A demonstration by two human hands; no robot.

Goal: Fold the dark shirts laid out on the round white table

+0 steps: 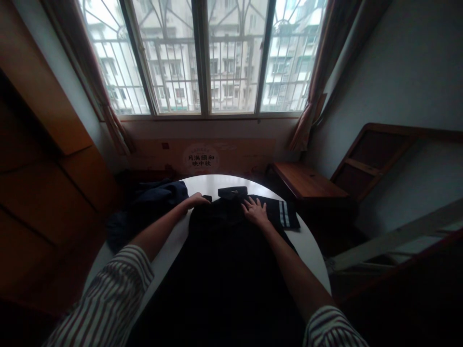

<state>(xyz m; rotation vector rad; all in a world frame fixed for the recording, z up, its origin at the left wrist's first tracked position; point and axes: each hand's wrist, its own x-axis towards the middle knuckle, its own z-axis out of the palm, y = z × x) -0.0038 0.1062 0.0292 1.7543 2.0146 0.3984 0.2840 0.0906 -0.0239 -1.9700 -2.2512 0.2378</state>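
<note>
At the far left, a wooden wardrobe [43, 193] with orange-brown panels runs along your side of the room, and a brownish curtain [85, 62] hangs beside the barred window [202, 58], which looks out on a pale apartment block. Under the window stands an orange printed board [202, 156] with Chinese lettering, just behind the round white table [311, 250]. A crumpled navy cloth [155, 207] lies at the table's left edge, just beside your left hand [197, 200], which reaches out from a striped sleeve [108, 294]. That hand sits on the upper left edge of the dark garment [224, 250] with its fingers curled, but you cannot tell whether it is actually pinching the cloth. The garment lies spread on the table and runs back toward you, with a dark collar [232, 193] at the far end and a cuff with 2 pale stripes [285, 214] out to the right. Your right hand [256, 212] is pressed flat on the garment, fingers spread and grasping nothing. Further right, a wooden bench [307, 180] stands under the window's corner, and a wooden frame [369, 159] leans against the wall.
</note>
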